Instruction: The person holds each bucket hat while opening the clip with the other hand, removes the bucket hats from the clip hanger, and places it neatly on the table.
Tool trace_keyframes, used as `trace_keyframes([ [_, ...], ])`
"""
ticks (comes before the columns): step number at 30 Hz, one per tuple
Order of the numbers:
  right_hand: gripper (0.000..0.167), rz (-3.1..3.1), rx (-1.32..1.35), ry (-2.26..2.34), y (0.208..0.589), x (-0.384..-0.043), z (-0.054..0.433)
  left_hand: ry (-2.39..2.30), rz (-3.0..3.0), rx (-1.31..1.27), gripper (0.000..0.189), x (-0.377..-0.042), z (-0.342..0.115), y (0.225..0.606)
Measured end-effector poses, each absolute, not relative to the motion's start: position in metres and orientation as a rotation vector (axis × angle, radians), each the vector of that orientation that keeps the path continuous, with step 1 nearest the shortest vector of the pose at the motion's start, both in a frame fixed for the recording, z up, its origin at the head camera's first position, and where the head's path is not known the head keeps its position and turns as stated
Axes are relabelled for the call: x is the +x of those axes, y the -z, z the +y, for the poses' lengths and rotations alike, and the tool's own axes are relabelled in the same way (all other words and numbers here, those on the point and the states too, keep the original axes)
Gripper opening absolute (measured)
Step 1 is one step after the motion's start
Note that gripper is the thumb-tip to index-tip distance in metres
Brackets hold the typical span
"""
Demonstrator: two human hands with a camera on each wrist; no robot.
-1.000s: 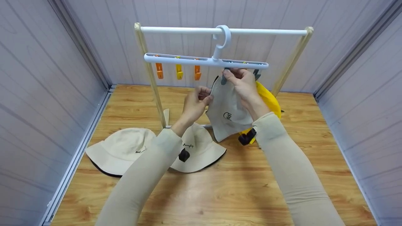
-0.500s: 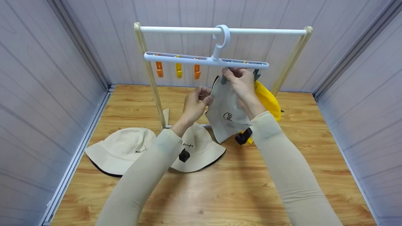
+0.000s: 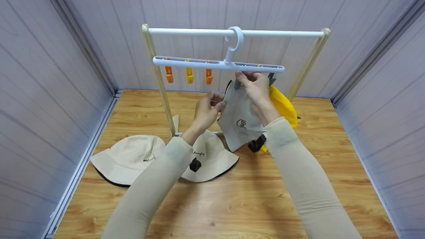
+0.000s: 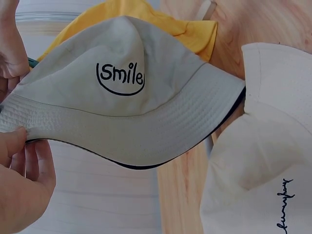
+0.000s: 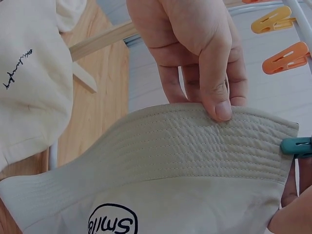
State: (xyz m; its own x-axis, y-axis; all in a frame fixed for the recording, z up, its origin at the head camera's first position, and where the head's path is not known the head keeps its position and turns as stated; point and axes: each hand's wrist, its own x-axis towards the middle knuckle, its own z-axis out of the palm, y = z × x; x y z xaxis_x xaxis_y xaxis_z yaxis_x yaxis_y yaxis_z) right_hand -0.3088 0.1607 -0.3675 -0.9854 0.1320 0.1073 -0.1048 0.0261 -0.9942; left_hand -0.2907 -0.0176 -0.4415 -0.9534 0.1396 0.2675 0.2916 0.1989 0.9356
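A bucket hat (image 3: 237, 113) with "Smile" lettering hangs sideways below the white hanger (image 3: 196, 64). My left hand (image 3: 207, 109) pinches its brim between thumb and fingers, as both wrist views confirm. Up at the hanger bar, my right hand (image 3: 257, 88) grips a dark green clip (image 5: 296, 146), whose jaws sit over the brim's corner. That hand covers the clip's upper end in the head view. Behind the right hand a yellow hat (image 3: 284, 106) hangs near another dark clip (image 3: 272, 79).
Two cream bucket hats, one on the left (image 3: 127, 161) and one in the middle (image 3: 211, 159), lie on the wooden floor (image 3: 229, 205). The hanger hooks over the rack's white rail (image 3: 282, 33). Orange (image 3: 169, 74) and yellow (image 3: 189, 75) clips dangle from its left half.
My right wrist has shifted slightly left and stayed at the clip. The left hand keeps its pinch on the brim, and the hat has barely moved.
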Motion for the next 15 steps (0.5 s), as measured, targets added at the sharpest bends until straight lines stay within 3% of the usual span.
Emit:
trace_keyframes([
  [15, 0.038, -2.132, -0.049, -2.094, 0.3665, -0.3087, 0.1605, 1.867, -2.331, -0.426, 0.012, -0.2866, -0.0170, 0.4428],
])
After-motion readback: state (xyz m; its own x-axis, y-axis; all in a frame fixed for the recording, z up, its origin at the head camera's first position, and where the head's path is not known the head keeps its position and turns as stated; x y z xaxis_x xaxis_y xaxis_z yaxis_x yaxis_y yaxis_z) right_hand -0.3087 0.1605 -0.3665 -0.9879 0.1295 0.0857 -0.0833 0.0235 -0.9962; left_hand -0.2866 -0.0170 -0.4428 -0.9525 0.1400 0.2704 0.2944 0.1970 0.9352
